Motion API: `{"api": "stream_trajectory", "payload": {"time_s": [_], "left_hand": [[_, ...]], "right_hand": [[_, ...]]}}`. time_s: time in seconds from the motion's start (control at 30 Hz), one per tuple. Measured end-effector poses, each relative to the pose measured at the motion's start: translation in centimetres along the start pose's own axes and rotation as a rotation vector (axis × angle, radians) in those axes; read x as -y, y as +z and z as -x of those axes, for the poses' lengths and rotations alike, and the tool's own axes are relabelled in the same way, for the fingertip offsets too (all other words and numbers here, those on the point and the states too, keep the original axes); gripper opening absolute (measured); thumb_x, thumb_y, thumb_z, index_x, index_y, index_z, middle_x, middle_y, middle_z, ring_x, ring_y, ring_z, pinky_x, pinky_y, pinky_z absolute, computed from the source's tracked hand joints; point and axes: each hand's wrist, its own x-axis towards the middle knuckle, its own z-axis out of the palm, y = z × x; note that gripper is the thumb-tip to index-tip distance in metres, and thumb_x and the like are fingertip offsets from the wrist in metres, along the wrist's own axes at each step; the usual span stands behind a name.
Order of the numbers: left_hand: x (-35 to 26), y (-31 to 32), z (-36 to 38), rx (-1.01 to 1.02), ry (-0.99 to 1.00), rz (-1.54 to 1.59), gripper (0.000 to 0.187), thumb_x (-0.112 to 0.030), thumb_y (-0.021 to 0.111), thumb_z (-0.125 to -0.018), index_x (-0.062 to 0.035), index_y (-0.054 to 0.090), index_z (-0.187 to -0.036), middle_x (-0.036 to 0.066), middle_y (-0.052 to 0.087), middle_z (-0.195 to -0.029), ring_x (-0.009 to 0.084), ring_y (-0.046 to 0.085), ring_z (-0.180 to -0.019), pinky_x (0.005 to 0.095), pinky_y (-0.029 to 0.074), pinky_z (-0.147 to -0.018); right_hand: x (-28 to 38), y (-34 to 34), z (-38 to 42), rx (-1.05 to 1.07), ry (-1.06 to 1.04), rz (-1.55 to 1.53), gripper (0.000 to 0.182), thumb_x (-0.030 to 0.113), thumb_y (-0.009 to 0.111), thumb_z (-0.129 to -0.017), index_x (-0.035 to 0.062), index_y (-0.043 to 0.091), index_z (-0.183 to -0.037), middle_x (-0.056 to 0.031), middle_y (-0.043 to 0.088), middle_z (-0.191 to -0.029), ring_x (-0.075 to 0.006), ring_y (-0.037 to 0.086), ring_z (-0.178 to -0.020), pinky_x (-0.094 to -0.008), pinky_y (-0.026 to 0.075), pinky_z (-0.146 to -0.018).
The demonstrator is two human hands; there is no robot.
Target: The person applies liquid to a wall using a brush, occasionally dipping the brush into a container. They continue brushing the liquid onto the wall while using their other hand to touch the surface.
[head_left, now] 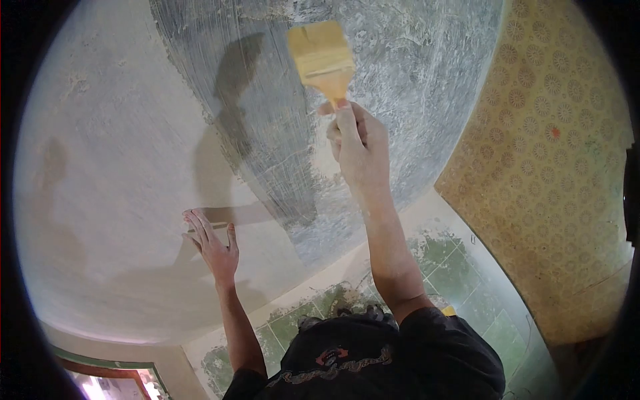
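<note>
In my right hand (pixel 359 143) is a wide flat paintbrush (pixel 322 57), its handle gripped and its pale yellow head pointing up. The brush overlaps the rough grey part of the wall (pixel 280 140) in this view. Lower and to the left, my left hand (pixel 215 247) is held up with its fingers stretched out, close to the smooth pale part of the wall (pixel 127 200). It holds nothing. Shadows of an arm and the brush fall on the wall between the two hands.
A yellow-brown panel with round patterns (pixel 533 133) stands on the right. Green floor tiles (pixel 460 273) with whitish smears lie along the foot of the wall. A framed opening (pixel 110 383) with bright light is at the lower left.
</note>
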Motion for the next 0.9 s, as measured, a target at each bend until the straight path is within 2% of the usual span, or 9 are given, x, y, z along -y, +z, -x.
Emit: {"api": "stream_trajectory", "payload": {"time_s": [0.1,0.27,0.47,0.5,0.53,0.6,0.67,0.73,0.9], "left_hand": [[-0.1,-0.1,-0.3,-0.004,-0.012,0.034,0.087,-0.034,0.060,-0.101,0.0018,0.011,-0.163,0.023,0.011,-0.171,0.0374,0.006,-0.159,0.0587,0.001,-0.125],[0.1,0.3,-0.1,-0.001,-0.038,0.049,0.090,-0.039,0.061,-0.099,0.0048,0.014,-0.162,0.025,0.014,-0.169,0.0390,0.010,-0.158,0.0607,0.003,-0.125],[0.0,0.0,-0.2,0.019,-0.041,0.023,0.091,-0.040,0.062,-0.099,0.0045,0.014,-0.162,0.025,0.013,-0.169,0.0395,0.010,-0.158,0.0602,0.004,-0.125],[0.1,0.1,-0.4,0.018,-0.042,0.020,0.091,-0.040,0.062,-0.099,0.0045,0.014,-0.162,0.025,0.013,-0.169,0.0395,0.010,-0.158,0.0602,0.004,-0.125],[0.0,0.1,-0.4,0.005,-0.038,0.028,0.091,-0.040,0.062,-0.098,0.0047,0.014,-0.162,0.025,0.014,-0.169,0.0396,0.010,-0.158,0.0601,0.005,-0.125],[-0.1,-0.1,0.0,0.009,-0.039,0.027,0.091,-0.040,0.063,-0.098,0.0048,0.014,-0.162,0.025,0.014,-0.169,0.0397,0.010,-0.158,0.0599,0.005,-0.125],[-0.1,-0.2,-0.2,0.003,-0.024,0.041,0.091,-0.040,0.063,-0.098,0.0049,0.015,-0.162,0.026,0.014,-0.169,0.0397,0.010,-0.158,0.0602,0.006,-0.125],[0.1,0.1,-0.3,0.009,-0.033,0.028,0.091,-0.040,0.063,-0.098,0.0051,0.015,-0.161,0.026,0.014,-0.169,0.0398,0.011,-0.158,0.0603,0.006,-0.125],[0.2,0.0,0.0,0.016,-0.009,0.001,0.091,-0.040,0.064,-0.099,0.0036,0.015,-0.162,0.025,0.014,-0.169,0.0397,0.012,-0.158,0.0607,0.008,-0.124]], "right_hand": [[-5.2,0.5,-0.1,0.068,0.060,0.155,0.041,0.032,0.054,-0.108,-0.0026,0.073,-0.097,0.0059,0.047,-0.063,-0.0051,0.041,-0.056,-0.0281,0.033,-0.052],[-25.0,-2.9,8.7,0.119,0.241,0.383,0.045,0.038,0.058,-0.106,0.0013,0.075,-0.087,0.0057,0.046,-0.059,-0.0061,0.044,-0.055,-0.0298,0.033,-0.050],[-36.3,-8.8,19.2,0.225,0.909,0.509,0.061,0.057,0.057,-0.100,0.0026,0.068,-0.074,-0.0040,0.062,-0.060,-0.0127,0.046,-0.049,-0.0345,0.036,-0.047],[-37.2,-8.8,18.1,0.375,0.615,0.614,0.061,0.056,0.057,-0.101,0.0029,0.067,-0.072,-0.0037,0.060,-0.059,-0.0121,0.046,-0.050,-0.0351,0.035,-0.047],[-37.4,-8.4,16.0,0.520,0.318,0.706,0.062,0.055,0.056,-0.101,0.0031,0.067,-0.071,-0.0034,0.058,-0.058,-0.0115,0.046,-0.050,-0.0356,0.034,-0.046],[-29.4,-4.2,10.7,0.322,0.444,0.496,0.053,0.047,0.059,-0.103,0.0020,0.067,-0.075,0.0004,0.054,-0.060,-0.0085,0.044,-0.052,-0.0339,0.032,-0.046],[-20.0,-1.1,6.7,0.299,0.414,0.251,0.042,0.036,0.055,-0.106,-0.0039,0.068,-0.099,-0.0060,0.051,-0.062,-0.0131,0.050,-0.058,-0.0372,0.040,-0.054],[-11.1,1.0,4.9,0.242,0.243,0.180,0.038,0.031,0.056,-0.107,-0.0038,0.068,-0.100,-0.0023,0.047,-0.065,-0.0098,0.043,-0.060,-0.0327,0.038,-0.056],[-11.2,3.5,4.5,0.160,0.077,0.099,0.034,0.028,0.057,-0.107,-0.0041,0.068,-0.104,0.0015,0.049,-0.068,-0.0059,0.042,-0.062,-0.0284,0.036,-0.055]]}}
